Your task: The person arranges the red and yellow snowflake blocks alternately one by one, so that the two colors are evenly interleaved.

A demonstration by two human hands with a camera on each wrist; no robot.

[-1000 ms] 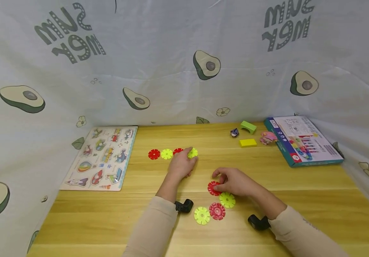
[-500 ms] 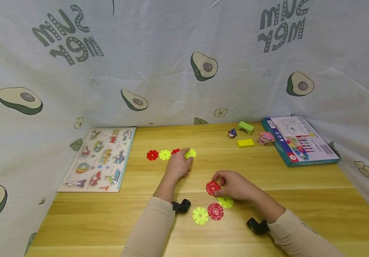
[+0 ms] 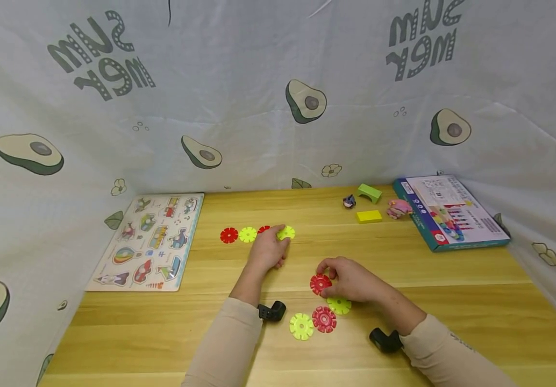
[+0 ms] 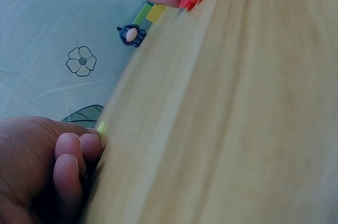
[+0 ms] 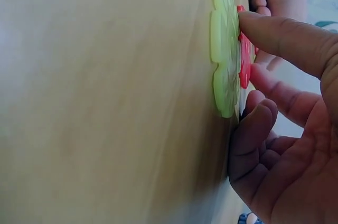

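Round plastic snowflake discs with notched edges lie flat in two groups. In the head view, my left hand (image 3: pixel 267 250) is at the back row, thumb and index finger at the edges of its rightmost yellow snowflake disc (image 3: pixel 287 232). That hand's other fingers (image 4: pixel 67 166) are curled, and it partly covers a red disc (image 3: pixel 262 229). My right hand (image 3: pixel 355 279) pinches a red snowflake disc (image 3: pixel 320 284) between thumb and index finger, low at the tabletop. Under this hand a yellow disc (image 3: pixel 340 306) is partly hidden; another red disc (image 3: pixel 324 320) and a yellow disc (image 3: pixel 301 326) curve on from it.
A picture puzzle board (image 3: pixel 149 242) lies at the left. Toward the back right are a green arch block (image 3: pixel 369 192), a yellow block (image 3: pixel 369 216), a small dark figurine (image 3: pixel 349 201), a pink figurine (image 3: pixel 398 208) and a flat box (image 3: pixel 452 212). A printed curtain (image 3: pixel 244 107) hangs behind.
The right thumb has slid from the face of the red disc to its near edge. The left hand stays at the yellow disc. The head view has shifted slightly.
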